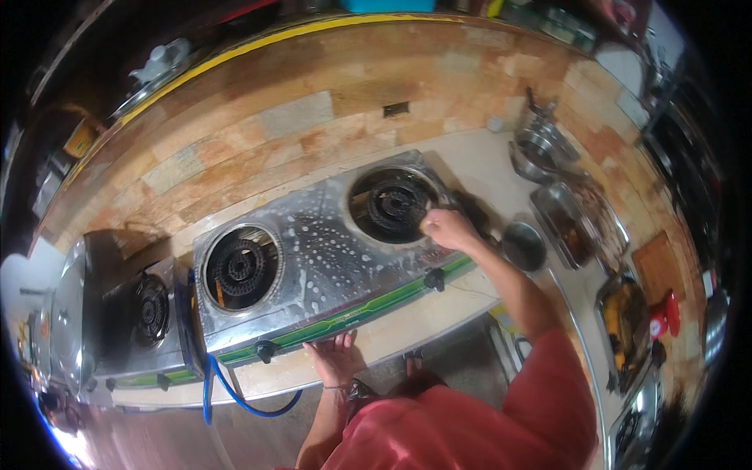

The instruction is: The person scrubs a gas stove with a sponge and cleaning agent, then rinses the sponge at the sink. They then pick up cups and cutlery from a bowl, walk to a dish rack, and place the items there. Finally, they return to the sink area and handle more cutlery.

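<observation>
A two-burner steel gas stove (329, 252) with a green front strip lies before me, its top wet with white suds and drops. My right hand (445, 228) is closed at the right rim of the right burner opening (393, 204); a small pale piece shows at its fingers, too blurred to name. My left hand (332, 359) is at the counter's front edge, its fingertips by the stove's green front, between the two black knobs, with nothing seen in it. The left burner opening (241, 267) holds a black ring burner.
Another stove (141, 317) stands at the left, with a blue hose (258, 409) hanging between. Right of the stove are a steel pot (534, 155), a round metal pan (523, 247), a rectangular steel tray (565, 223) and a red scale (664, 317). A tiled wall (282, 129) rises behind.
</observation>
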### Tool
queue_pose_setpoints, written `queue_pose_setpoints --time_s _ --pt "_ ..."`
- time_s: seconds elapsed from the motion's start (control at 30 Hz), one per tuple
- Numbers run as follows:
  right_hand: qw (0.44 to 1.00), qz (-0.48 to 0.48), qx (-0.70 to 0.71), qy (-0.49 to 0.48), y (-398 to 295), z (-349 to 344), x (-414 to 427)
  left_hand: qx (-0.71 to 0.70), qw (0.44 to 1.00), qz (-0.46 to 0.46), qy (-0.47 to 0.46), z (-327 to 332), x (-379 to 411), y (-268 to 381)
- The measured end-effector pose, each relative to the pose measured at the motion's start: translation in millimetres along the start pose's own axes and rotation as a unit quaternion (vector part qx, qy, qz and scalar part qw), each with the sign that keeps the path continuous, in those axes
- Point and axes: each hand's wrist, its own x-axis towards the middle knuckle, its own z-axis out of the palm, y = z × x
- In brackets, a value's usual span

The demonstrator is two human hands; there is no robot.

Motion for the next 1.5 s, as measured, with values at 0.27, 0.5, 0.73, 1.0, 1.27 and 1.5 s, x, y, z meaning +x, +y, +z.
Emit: queue_pose_setpoints --time_s 0.27,0.5,0.73,1.0,1.27,1.5 --pt "0.990 0.061 -0.023 0.124 -41 -28 -31 0.249 0.939 -0.182 -0.150 1 -15 5" --pt "0.955 0.194 -0.220 -0.042 100 -129 -106 0.446 0.865 -0.100 -0.207 42 -13 20" --pt "0.951 0.077 -0.267 -0.134 108 -109 -16 0.561 0.793 -0.062 -0.230 80 -2 -12" --pt "0.881 -0.018 -0.278 -0.382 141 -57 55 0.546 0.808 -0.018 -0.219 137 -24 -26" --pt "0.970 -0.065 0.107 -0.208 141 -151 43 0.541 0.818 -0.004 -0.196 148 -26 -14" --pt "0.907 -0.010 0.418 0.045 112 -159 -15 0.428 0.840 -0.052 -0.330 185 -10 -51"
